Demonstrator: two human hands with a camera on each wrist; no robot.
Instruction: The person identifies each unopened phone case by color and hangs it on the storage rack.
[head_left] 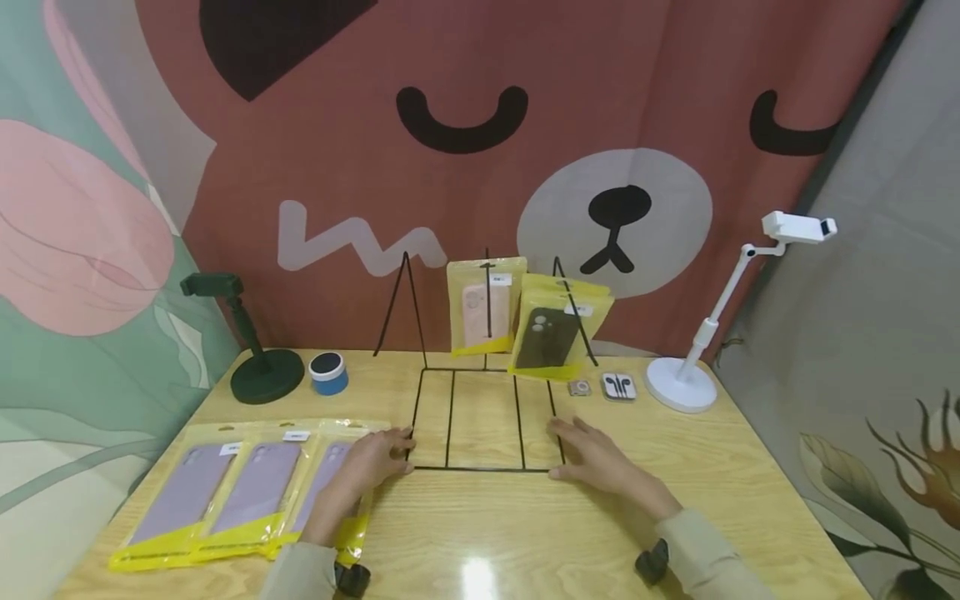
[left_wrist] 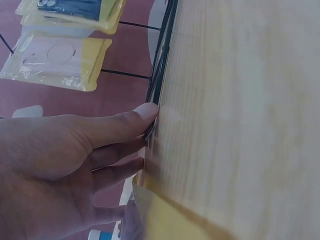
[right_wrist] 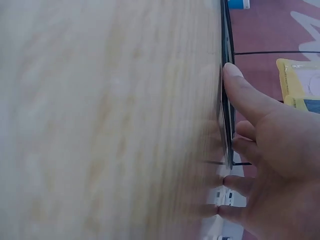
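Observation:
A black wire rack [head_left: 480, 469] stands on the wooden table, its flat base toward me and its uprights at the back. My left hand [head_left: 367, 464] grips the base's front left corner; in the left wrist view the thumb [left_wrist: 146, 111] lies against the wire, fingers behind it. At the front right corner my right hand [head_left: 600, 460] holds the wire between thumb [right_wrist: 233, 71] and fingers. A pouch with a pink phone case [head_left: 474, 321] hangs at the rack's middle. To its right hang overlapping yellow-edged pouches, a black phone case [head_left: 548, 337] showing in the front one.
Pouches with purple phone cases [head_left: 183, 492] lie at left, partly under my left forearm. Behind them are a blue-and-white jar [head_left: 328, 375] and a dark green stand [head_left: 267, 377]. At right sit boxed earphones [head_left: 618, 387], a small square item [head_left: 579, 388] and a white stand [head_left: 681, 385].

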